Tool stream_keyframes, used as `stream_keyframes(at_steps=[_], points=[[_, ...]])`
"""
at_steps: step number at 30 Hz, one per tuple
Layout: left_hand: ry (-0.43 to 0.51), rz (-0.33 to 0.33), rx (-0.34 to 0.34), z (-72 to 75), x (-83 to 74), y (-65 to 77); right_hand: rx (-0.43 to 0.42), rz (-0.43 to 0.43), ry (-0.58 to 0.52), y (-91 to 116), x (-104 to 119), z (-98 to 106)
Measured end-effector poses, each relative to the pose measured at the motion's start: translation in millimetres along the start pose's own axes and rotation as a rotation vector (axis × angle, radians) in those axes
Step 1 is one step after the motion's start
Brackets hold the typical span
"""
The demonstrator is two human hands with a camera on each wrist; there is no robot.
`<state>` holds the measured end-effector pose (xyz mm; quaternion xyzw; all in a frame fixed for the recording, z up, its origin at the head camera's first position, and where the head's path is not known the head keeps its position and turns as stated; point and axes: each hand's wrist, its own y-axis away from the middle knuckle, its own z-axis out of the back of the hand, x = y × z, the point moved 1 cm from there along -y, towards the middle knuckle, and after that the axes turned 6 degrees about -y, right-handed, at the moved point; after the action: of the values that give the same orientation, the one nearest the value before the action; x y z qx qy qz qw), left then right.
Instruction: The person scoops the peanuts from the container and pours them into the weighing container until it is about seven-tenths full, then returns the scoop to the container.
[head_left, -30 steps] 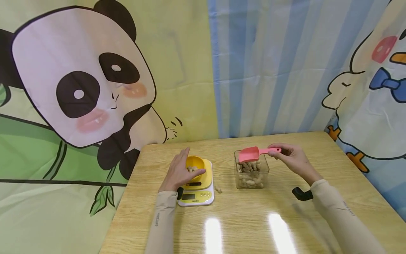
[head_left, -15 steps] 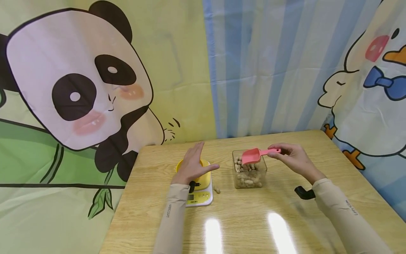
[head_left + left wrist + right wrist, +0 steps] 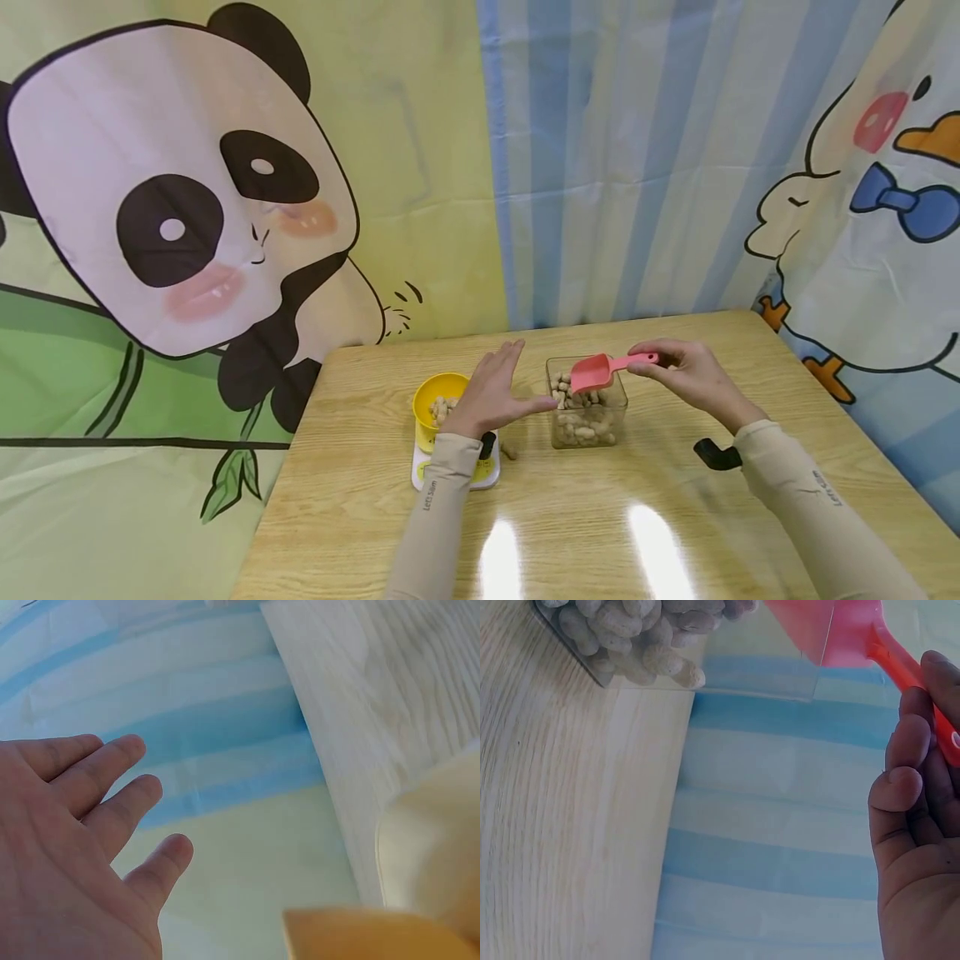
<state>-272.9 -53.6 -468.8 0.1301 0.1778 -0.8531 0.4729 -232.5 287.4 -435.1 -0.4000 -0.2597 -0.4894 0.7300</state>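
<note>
My left hand hovers between a yellow bowl and a clear square container, fingers spread and holding nothing. Its straight fingers also show in the left wrist view. Peanuts lie in the bowl, which sits on a yellow-and-white kitchen scale partly covered by my left wrist. My right hand pinches the handle of a pink scoop, whose blade is over the container. More peanuts fill the lower part of that container. The scoop's handle lies between thumb and fingers in the right wrist view.
One loose peanut lies on the wooden table right of the scale. Behind the table hangs a printed curtain. Black wrist mounts stick out from both sleeves.
My left hand has moved right, away from the bowl, toward the container, uncovering the bowl. The scoop stays over the container in my right hand, its blade a little more tilted.
</note>
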Motion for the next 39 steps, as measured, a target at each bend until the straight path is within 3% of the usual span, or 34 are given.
stream_keyframes(at_steps=[13,28,39], points=[[-0.012,-0.013,0.041,-16.1,-17.0,-4.0,0.016,0.046,0.123,-2,6,3],[-0.050,-0.053,0.060,-20.1,-23.9,-9.4,0.069,0.366,0.343,-17,40,1],[-0.035,-0.046,0.068,-27.6,-23.1,-8.4,0.103,0.287,0.257,-17,25,-5]])
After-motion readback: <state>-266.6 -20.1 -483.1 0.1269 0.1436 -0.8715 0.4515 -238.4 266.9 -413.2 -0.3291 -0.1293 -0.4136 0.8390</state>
